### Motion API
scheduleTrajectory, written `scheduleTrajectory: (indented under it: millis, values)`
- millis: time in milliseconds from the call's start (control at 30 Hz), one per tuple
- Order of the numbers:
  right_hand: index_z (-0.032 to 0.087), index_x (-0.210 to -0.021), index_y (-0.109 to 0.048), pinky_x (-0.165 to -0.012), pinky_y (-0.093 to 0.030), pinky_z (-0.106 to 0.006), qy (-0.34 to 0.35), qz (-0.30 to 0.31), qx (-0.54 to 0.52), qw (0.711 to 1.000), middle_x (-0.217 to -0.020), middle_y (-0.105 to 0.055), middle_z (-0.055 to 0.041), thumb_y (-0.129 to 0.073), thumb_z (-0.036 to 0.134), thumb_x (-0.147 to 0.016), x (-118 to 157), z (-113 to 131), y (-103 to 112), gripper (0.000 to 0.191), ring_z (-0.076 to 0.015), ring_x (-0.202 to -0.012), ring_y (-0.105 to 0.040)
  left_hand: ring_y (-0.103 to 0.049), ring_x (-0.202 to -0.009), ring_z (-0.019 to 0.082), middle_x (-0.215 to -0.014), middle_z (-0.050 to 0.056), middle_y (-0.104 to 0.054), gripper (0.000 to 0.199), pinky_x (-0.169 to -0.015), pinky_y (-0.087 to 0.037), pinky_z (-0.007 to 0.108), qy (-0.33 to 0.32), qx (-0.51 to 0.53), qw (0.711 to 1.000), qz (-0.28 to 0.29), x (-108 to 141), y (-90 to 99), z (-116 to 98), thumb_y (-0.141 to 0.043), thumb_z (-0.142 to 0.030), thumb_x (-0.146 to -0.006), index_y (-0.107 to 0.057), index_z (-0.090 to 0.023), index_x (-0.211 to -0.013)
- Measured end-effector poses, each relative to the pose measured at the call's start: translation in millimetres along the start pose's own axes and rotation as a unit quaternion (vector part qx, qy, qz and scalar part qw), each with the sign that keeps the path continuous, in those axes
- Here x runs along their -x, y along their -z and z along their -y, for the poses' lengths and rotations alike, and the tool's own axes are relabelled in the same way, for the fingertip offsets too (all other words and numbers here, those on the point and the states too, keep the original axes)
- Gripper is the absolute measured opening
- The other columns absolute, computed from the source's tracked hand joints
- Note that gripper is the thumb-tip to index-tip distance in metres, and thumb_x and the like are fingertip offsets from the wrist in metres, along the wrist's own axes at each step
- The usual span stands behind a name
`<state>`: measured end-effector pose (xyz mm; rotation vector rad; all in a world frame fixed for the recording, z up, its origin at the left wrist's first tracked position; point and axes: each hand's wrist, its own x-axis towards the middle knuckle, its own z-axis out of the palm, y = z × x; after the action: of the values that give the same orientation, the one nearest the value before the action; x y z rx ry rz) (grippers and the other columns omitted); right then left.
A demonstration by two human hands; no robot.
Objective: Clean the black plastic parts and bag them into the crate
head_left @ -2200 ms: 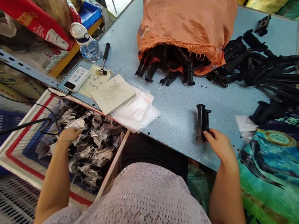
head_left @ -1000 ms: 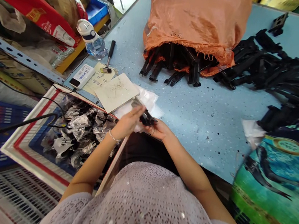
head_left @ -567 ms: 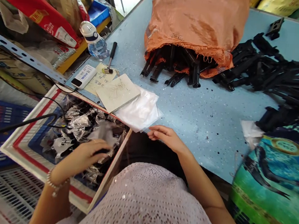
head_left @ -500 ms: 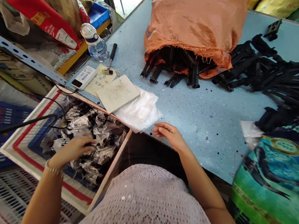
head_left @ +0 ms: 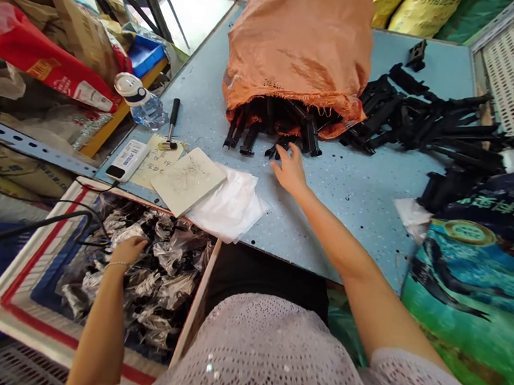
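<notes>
My right hand reaches over the blue table, fingers apart, at the near end of a black plastic part that sticks out of the orange woven sack. Several more black parts show in the sack's mouth. Over the white crate, my left hand touches or hovers at the plastic-wrapped dark pieces; its fingers are bent together and their tips are hard to make out. Thin white plastic bags lie at the table's near edge, partly under a beige card.
A hammer, a white device with a cable and a water bottle are at the table's left. A pile of black parts lies at the right, behind a green-blue sack. Shelving stands at the left.
My right hand has moved forward from the table's near edge to the parts at the sack's mouth. My left hand remains over the crate, a little further in. The view has shifted.
</notes>
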<state>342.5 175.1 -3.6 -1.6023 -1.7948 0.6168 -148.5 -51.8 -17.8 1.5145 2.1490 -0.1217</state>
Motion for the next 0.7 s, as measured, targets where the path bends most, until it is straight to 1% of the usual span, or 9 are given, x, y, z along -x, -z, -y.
scheduleTrajectory:
  millis: [100,167,233,300,400,467,533,600,700]
  values:
    - [0.014,-0.14,-0.059,-0.115,-0.031,-0.068,-0.031,0.007,0.043,0.999,-0.167,-0.023,-0.0224,-0.068,0.025,-0.089,-32,5,-3,0.053,-0.0463,-0.145,-0.038,-0.069,-0.074,0.024,-0.079,0.004,-0.076,0.041,-0.07,-0.052,0.031,-0.06,0.117,0.991,0.036,16,-8.3,-72,-0.052,-0.056,-0.084,-0.073,-0.021,-0.094]
    - [0.013,-0.135,-0.062,-0.117,-0.033,-0.064,-0.037,0.014,0.013,0.999,-0.167,-0.027,-0.0221,-0.066,0.027,-0.091,-23,3,-2,0.046,-0.0427,-0.145,-0.04,-0.07,-0.084,0.024,-0.09,0.005,-0.077,0.046,-0.075,-0.055,0.032,-0.129,0.231,0.961,0.075,30,-9.6,-130,-0.058,-0.06,-0.085,-0.073,-0.022,-0.103]
    - [0.016,-0.13,-0.066,-0.119,-0.035,-0.055,-0.025,0.012,-0.06,0.998,-0.164,-0.036,-0.0188,-0.063,0.032,-0.094,10,-2,0,0.04,-0.0355,-0.147,-0.041,-0.071,-0.092,0.024,-0.101,0.007,-0.077,0.048,-0.083,-0.056,0.034,-0.184,0.336,0.918,0.105,36,-13.9,-192,-0.065,-0.06,-0.083,-0.072,-0.021,-0.11]
    - [0.021,-0.121,-0.072,-0.12,-0.036,-0.048,-0.022,0.005,-0.155,0.988,-0.159,-0.046,-0.0139,-0.06,0.038,-0.095,61,-6,5,0.033,-0.0285,-0.148,-0.043,-0.07,-0.104,0.025,-0.117,0.012,-0.074,0.058,-0.094,-0.055,0.039,-0.209,0.447,0.861,0.122,28,-24.6,-253,-0.069,-0.059,-0.082,-0.066,-0.02,-0.124]
    - [0.028,-0.113,-0.076,-0.123,-0.033,-0.044,-0.023,0.035,-0.272,0.961,-0.152,-0.056,-0.007,-0.061,0.043,-0.095,136,-1,18,0.028,-0.0242,-0.144,-0.049,-0.065,-0.12,0.024,-0.139,0.017,-0.062,0.071,-0.1,-0.054,0.04,-0.178,0.586,0.78,0.125,5,-47.5,-329,-0.062,-0.062,-0.086,-0.051,-0.02,-0.142]
    - [0.03,-0.112,-0.075,-0.12,-0.036,-0.044,-0.019,0.074,-0.31,0.948,-0.146,-0.061,-0.0056,-0.061,0.045,-0.096,168,5,33,0.026,-0.0242,-0.139,-0.053,-0.065,-0.119,0.025,-0.135,0.017,-0.064,0.068,-0.099,-0.055,0.039,-0.164,0.609,0.76,0.156,-4,-59.1,-359,-0.061,-0.061,-0.087,-0.052,-0.018,-0.139]
    - [0.03,-0.114,-0.072,-0.11,-0.047,-0.044,-0.029,0.069,-0.312,0.947,-0.132,-0.068,-0.0066,-0.053,0.048,-0.1,177,10,51,0.03,-0.0236,-0.125,-0.062,-0.066,-0.114,0.025,-0.127,0.015,-0.068,0.063,-0.096,-0.056,0.038,-0.176,0.598,0.758,0.192,-2,-64.2,-371,-0.064,-0.058,-0.086,-0.056,-0.017,-0.134]
    - [0.028,-0.115,-0.067,-0.095,-0.053,-0.04,-0.033,0.011,-0.242,0.97,-0.117,-0.07,-0.0079,-0.05,0.054,-0.1,166,11,68,0.034,-0.0236,-0.109,-0.065,-0.065,-0.116,0.025,-0.129,0.012,-0.067,0.061,-0.098,-0.055,0.038,-0.206,0.578,0.765,0.197,11,-65.6,-373,-0.064,-0.056,-0.088,-0.055,-0.019,-0.136]
    - [0.023,-0.098,-0.063,-0.085,-0.049,-0.038,0.017,-0.045,-0.041,0.998,-0.101,-0.067,-0.0102,-0.054,0.061,-0.096,130,7,83,0.039,-0.0258,-0.097,-0.06,-0.057,-0.131,0.026,-0.144,0.008,-0.059,0.064,-0.107,-0.05,0.038,-0.274,0.517,0.796,0.152,35,-68.9,-373,-0.058,-0.055,-0.093,-0.045,-0.026,-0.148]
